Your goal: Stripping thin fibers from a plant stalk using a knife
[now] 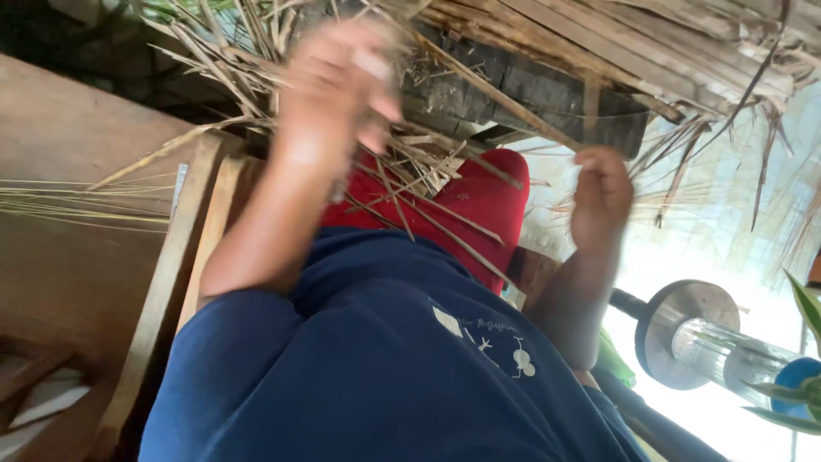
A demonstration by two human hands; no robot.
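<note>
Dry, pale-brown strips of split cane or straw [428, 184] were seen heaped across the lap, over a bright red cloth [479, 205], and piled further up against a dark charred wooden beam [530, 90]. The left hand [338, 85] was raised over the upper part of the heap; it was blurred, its fingers were curled inward, and strips were seen running past it, but whether any was pinched could not be told. The right hand [601, 197] was held at the far edge of the red cloth, closed into a loose fist around thin strands that fanned out beside it. Both forearms were seen reaching out from a dark blue short-sleeved shirt with a small white print [385, 359]. Light wooden slats [184, 257] were set beside the left arm, with a flat bundle of long thin straws [77, 201] lying beyond them. A round metal disc on a clear tube [693, 329] stood near the right elbow.
</note>
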